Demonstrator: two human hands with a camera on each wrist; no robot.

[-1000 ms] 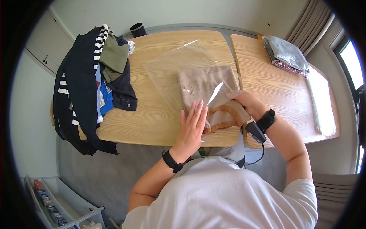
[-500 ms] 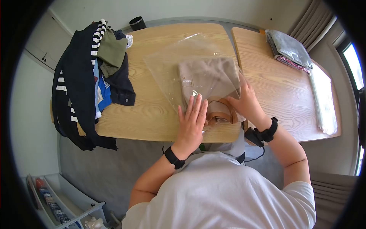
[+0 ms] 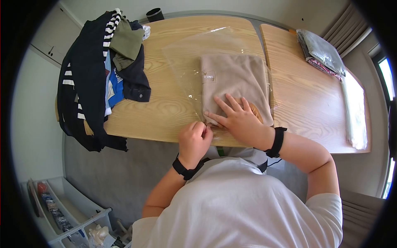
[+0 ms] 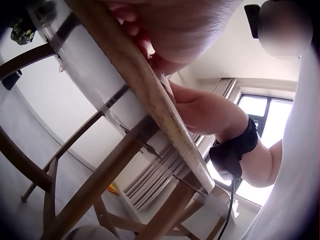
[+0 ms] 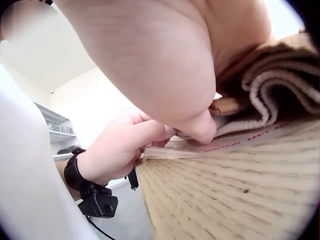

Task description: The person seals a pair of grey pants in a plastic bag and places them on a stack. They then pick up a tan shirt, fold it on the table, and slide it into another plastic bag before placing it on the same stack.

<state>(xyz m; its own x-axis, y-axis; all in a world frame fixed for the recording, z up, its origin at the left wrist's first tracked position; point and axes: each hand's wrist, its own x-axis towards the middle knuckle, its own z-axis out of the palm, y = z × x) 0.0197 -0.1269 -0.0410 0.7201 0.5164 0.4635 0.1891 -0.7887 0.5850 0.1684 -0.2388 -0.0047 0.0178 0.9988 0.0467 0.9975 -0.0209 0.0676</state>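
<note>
A folded beige ribbed garment [image 3: 235,74] with a small label lies on the wooden table, a clear plastic bag [image 3: 182,58] around or under it. Spread fingers of the right hand [image 3: 248,126] press on the garment's near part, by its brown trim. At the table's front edge the left hand [image 3: 195,142] has curled fingers pinching the bag's near corner. In the right wrist view, the bag's edge [image 5: 200,151] with red print runs under the garment's folded layers [image 5: 265,100], and the left hand [image 5: 120,145] holds its end.
Piled clothes [image 3: 89,82] cover the table's left end. On the right-hand table [image 3: 297,103] are bagged garments [image 3: 320,49] and a stack of clear bags [image 3: 355,111]. A grey bin [image 3: 78,202] stands on the floor at lower left, a black bin [image 3: 155,15] behind the table.
The right hand has moved left from the garment's right side onto its near part. The left hand has gone from lying flat with straight fingers to pinching the bag near the table edge.
</note>
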